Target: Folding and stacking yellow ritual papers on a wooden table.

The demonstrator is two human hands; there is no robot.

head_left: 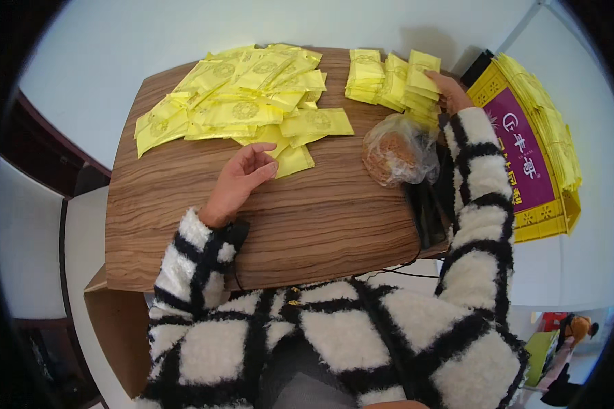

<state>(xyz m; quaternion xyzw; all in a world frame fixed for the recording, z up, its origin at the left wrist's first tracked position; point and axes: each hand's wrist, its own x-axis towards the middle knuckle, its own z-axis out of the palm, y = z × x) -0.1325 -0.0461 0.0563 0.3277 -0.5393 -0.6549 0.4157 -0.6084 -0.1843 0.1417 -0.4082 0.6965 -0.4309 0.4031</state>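
A loose heap of flat yellow packets [242, 95] covers the far left of the wooden table [307, 225]. Just in front of the heap, my left hand [242, 178] hovers with bent fingers, thumb apart, and nothing in it. Neat stacks of the same packets [366, 73] stand in a row at the far right. My right hand [450, 92] grips the right edge of the rightmost stack of yellow packets [421, 85], its fingertips on the top; part of the grip is hidden.
A clear plastic bag of thin brownish strands, perhaps rubber bands [394, 151], lies before the stacks, near my right sleeve. A dark phone-like device [426, 215] with a cable lies by the right edge. Beyond stands a yellow and purple box [525, 150] holding more yellow packets.
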